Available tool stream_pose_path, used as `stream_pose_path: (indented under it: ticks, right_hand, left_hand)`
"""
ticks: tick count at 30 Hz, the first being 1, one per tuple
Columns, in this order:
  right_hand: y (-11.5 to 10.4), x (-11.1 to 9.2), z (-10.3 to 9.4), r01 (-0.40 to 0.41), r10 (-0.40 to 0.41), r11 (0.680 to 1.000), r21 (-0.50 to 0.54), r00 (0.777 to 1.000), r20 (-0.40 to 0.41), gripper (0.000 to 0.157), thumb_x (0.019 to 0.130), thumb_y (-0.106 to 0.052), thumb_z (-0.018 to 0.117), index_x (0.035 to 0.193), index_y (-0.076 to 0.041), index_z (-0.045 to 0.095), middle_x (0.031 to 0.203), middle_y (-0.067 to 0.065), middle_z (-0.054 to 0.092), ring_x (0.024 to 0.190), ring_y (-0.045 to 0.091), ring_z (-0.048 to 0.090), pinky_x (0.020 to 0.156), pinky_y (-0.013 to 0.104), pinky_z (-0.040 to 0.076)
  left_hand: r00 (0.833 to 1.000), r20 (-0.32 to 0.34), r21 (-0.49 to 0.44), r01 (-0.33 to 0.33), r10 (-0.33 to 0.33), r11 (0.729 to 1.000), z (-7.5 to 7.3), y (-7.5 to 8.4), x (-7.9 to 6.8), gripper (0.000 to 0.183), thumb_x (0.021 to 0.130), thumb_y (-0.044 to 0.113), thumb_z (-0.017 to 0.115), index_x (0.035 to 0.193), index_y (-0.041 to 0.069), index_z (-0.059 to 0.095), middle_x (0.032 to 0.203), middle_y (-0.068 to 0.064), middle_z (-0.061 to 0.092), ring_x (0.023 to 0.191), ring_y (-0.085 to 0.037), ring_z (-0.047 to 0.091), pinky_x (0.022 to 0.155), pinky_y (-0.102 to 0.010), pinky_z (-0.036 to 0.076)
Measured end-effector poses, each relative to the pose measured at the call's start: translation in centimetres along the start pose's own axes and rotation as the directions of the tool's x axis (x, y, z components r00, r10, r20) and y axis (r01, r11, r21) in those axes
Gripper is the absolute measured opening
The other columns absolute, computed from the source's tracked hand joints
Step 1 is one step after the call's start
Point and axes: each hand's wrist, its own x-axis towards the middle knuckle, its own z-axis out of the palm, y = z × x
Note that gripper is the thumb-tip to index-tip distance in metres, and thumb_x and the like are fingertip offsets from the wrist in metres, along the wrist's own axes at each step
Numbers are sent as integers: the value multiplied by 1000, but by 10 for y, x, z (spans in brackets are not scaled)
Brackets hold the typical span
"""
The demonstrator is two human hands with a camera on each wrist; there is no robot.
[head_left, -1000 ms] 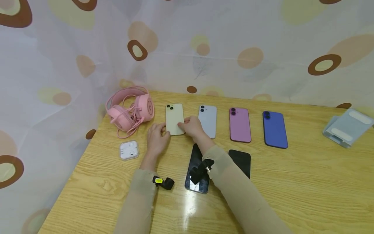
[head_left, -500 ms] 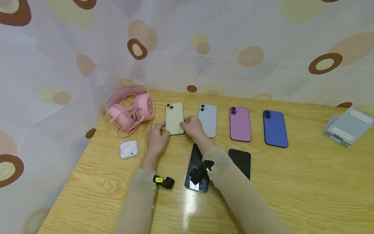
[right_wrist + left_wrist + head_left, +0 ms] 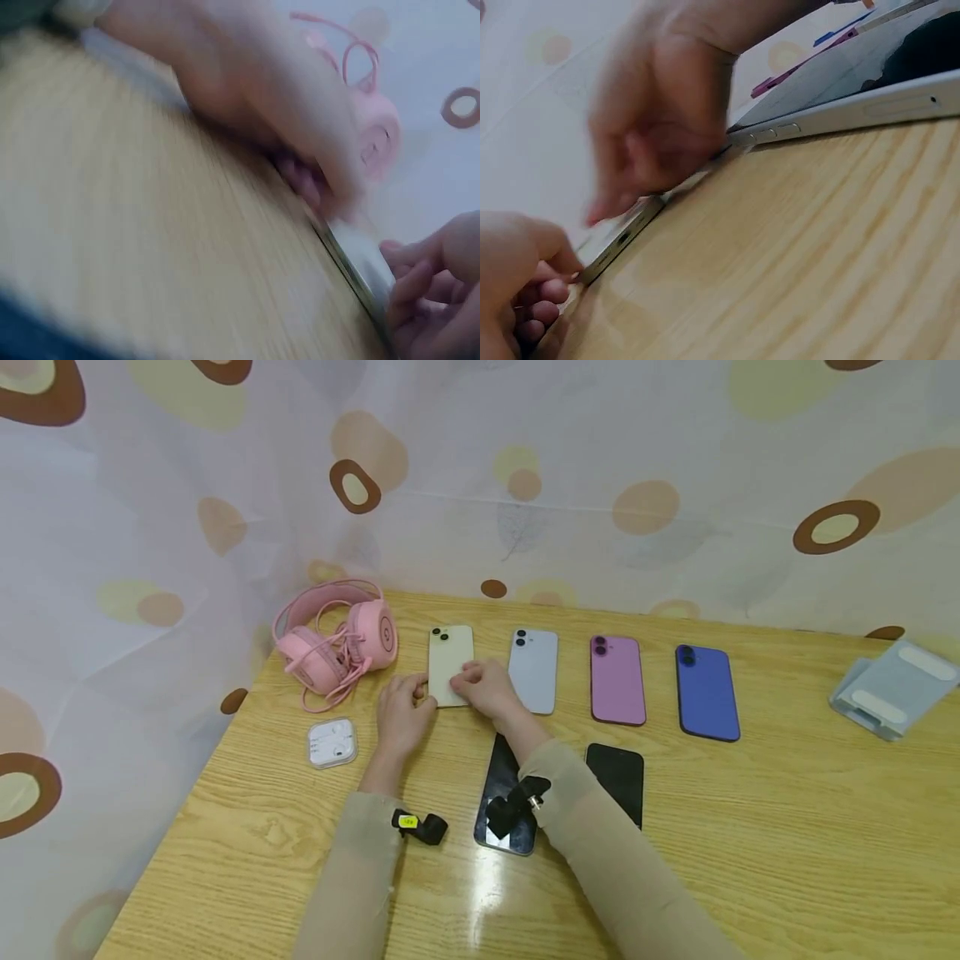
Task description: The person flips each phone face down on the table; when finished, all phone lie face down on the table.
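In the head view a pale yellow smartphone lies back up on the wooden table, cameras at its far left corner. My left hand holds it at its near left corner, thumb at the near edge and fingers along the left side. My right hand is over the phone's lower right part, fingers curled, with nothing visible between them. In the left wrist view its fingertips come down at the phone's back; blur hides whether they touch. A white smartphone lies just right of my right hand.
Pink headphones and boxed white earphones lie left. A pink phone, a blue phone and a grey stand are to the right. Two black-screened phones lie nearer, one partly under my right forearm.
My right hand has left the phone's right edge and moved left over its back. The left hand stays at the near left corner. The phone looks almost unmoved.
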Motion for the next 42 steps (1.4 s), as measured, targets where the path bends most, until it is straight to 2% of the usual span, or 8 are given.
stream_pose_path:
  ticks: [6, 10, 17, 20, 23, 31, 37, 42]
  right_hand:
    - [-9, -6, 7, 73, -69, 996, -53, 995, 73, 13, 93, -8, 60, 97, -1, 71, 102, 11, 66, 89, 20, 59, 74, 28, 46]
    - [-14, 3, -15, 172, -158, 953, -248, 985, 76, 14, 93, -8, 60, 105, -4, 67, 108, 9, 64, 104, 22, 57, 85, 31, 46]
    - [-26, 28, -57, 137, -101, 720, -680, 991, 92, 50, 91, -20, 66, 136, -7, 51, 137, 15, 44, 112, 28, 52, 85, 41, 47]
    - [-27, 35, -64, 130, -37, 632, -764, 990, 137, 52, 86, -27, 72, 129, -3, 55, 134, 18, 44, 104, 29, 53, 80, 44, 48]
    - [-25, 41, -66, 151, -11, 596, -789, 984, 180, 46, 82, -30, 76, 113, 0, 61, 124, 20, 50, 96, 28, 53, 79, 44, 48]
    - [-23, 59, -78, 221, -53, 705, -674, 964, 260, 45, 82, -32, 76, 104, 5, 63, 95, 14, 61, 81, 24, 51, 75, 35, 44]
    - [-27, 67, -83, 201, -13, 751, -629, 957, 289, 53, 87, -44, 67, 57, -12, 37, 53, -3, 25, 50, 12, 22, 52, 27, 22]
    - [-34, 66, -88, 226, -87, 823, -521, 957, 277, 38, 95, -35, 57, 68, -10, 47, 55, -3, 36, 50, 11, 34, 52, 26, 31]
  left_hand:
    - [999, -30, 14, -43, 43, 999, 7, 5, -4, 28, 87, 11, 58, 111, 1, 69, 103, -12, 63, 98, -32, 50, 90, -42, 34]
    - [998, -60, -44, -19, 16, 999, 8, 6, -5, 27, 85, 7, 56, 107, 3, 71, 97, -10, 62, 93, -28, 49, 86, -40, 35]
    - [998, 41, 48, -46, 44, 998, 3, 3, -4, 58, 76, 43, 77, 121, 7, 64, 104, -7, 60, 101, -25, 46, 92, -39, 33]
    - [993, 94, 126, -85, 73, 988, 3, 2, -6, 80, 64, 51, 84, 127, 9, 59, 111, -8, 58, 104, -27, 45, 94, -41, 32]
    - [990, 111, 140, -99, 83, 985, 3, 2, -7, 84, 61, 50, 86, 129, 9, 58, 112, -7, 57, 104, -27, 44, 95, -42, 31]
    - [990, 87, 137, -125, 114, 983, 3, 5, -8, 82, 62, 50, 86, 127, 7, 59, 107, -7, 56, 102, -26, 45, 94, -44, 31]
    - [989, 78, 118, -132, 124, 984, 5, 5, -13, 82, 60, 47, 87, 126, 6, 60, 103, -6, 55, 100, -24, 45, 94, -43, 32]
    - [987, 45, 97, -160, 157, 982, 5, 6, -12, 81, 60, 44, 88, 124, 4, 61, 102, -6, 54, 99, -24, 45, 93, -42, 32]
